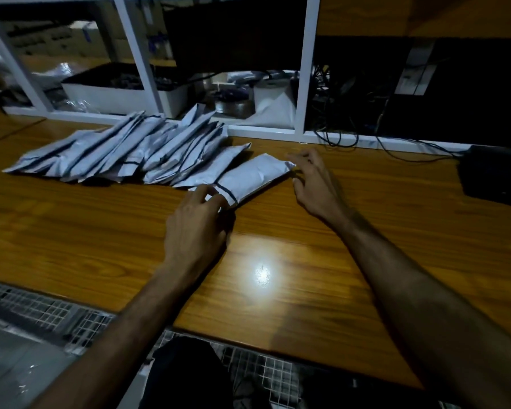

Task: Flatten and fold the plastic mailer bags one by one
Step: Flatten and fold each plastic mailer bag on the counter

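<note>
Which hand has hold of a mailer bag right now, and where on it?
The left hand pinches the folded mailer bag at its near, dark-striped end. The right hand is open beside the far end, holding nothing.

Pale grey-white mailer bags (136,152), each crossed by 1 dark band, are seen on a wood-grained orange-brown table (366,231) before a white-framed shelf (306,84) and black cables (337,137).

Glossy wood-grain desk (307,231) with a bright glare spot, crinkled white plastic mailer (254,178) with a soft sheen, matching plastic mailer stack (124,154), white painted shelf frame (307,84), grey wire mesh (56,314).
</note>
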